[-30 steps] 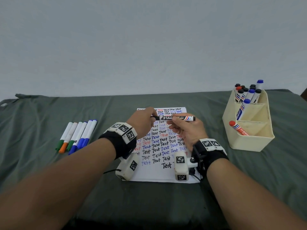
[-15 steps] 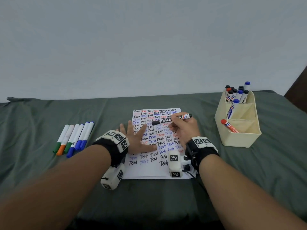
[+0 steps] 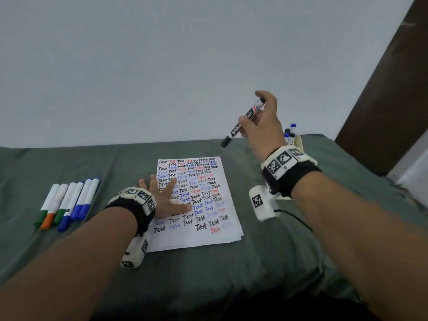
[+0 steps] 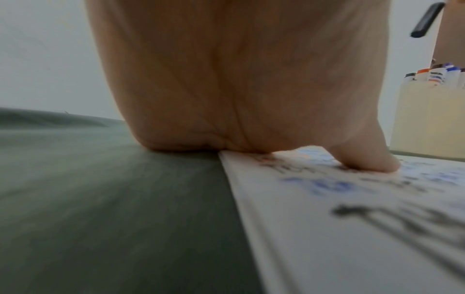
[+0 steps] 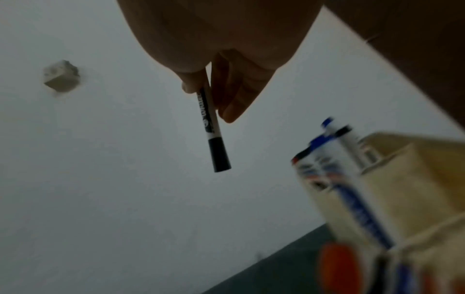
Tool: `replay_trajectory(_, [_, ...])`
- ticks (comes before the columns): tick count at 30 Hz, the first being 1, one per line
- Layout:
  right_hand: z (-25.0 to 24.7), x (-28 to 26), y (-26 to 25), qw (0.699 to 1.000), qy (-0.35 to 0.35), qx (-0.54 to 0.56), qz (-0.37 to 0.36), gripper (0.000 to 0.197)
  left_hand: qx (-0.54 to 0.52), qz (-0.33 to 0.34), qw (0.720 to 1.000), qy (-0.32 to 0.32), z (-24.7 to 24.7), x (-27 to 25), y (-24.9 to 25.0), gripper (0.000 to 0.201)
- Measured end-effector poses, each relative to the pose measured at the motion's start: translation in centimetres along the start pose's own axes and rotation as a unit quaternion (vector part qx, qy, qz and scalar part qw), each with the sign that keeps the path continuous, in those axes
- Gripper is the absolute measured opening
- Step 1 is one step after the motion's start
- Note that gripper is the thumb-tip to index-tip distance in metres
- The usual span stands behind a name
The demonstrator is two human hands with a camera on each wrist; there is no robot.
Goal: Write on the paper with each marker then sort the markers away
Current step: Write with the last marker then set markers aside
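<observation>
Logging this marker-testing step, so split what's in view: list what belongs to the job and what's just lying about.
Part of the job:
- black marker, capped, held in the right hand
- paper, pressed flat by the left hand
- beige organizer holding sorted markers
- row of markers left of the paper

Just lying about:
- green cloth
- small block on the wall

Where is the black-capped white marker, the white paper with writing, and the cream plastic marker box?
black-capped white marker (image 3: 240, 125): head view, white barrel.
white paper with writing (image 3: 228, 238): head view, bare bottom right corner.
cream plastic marker box (image 4: 427, 117): left wrist view, side wall.
</observation>
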State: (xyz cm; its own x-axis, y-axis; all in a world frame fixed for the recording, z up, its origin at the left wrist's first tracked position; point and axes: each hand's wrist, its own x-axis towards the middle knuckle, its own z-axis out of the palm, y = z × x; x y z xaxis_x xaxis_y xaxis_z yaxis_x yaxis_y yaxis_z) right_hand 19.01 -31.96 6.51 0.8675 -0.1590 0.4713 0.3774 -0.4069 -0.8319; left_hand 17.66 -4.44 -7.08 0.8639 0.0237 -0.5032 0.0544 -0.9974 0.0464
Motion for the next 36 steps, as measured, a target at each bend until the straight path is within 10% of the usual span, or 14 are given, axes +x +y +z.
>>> replay_trajectory(8, [-8.5, 1.7, 0.8, 0.985, 0.109, -0.136, 0.011, 0.06, -0.017, 0.002, 1.0, -0.017, -0.5, -0.3, 0.2, 0.141])
replay_trajectory(18, [-6.7, -1.6, 7.2, 0.961, 0.015, -0.246, 0.124, 0.035, -0.018, 0.001, 1.0, -0.019, -0.5, -0.3, 0.2, 0.141])
replay_trajectory(23, [-6.2, -3.1, 7.8, 0.958, 0.057, -0.277, 0.051, 0.032, -0.018, 0.003, 1.0, -0.024, -0.6, -0.6, 0.2, 0.138])
replay_trajectory(27, [-6.1, -5.7, 8.1, 0.939, 0.172, -0.268, 0.128, 0.088, -0.022, 0.004, 0.999, -0.026, -0.7, -0.7, 0.2, 0.139])
replay_trajectory(36, [-5.9, -8.0, 9.6, 0.947, 0.094, -0.191, 0.242, 0.155, -0.021, 0.005, 1.0, -0.02, -0.4, -0.2, 0.0, 0.138])
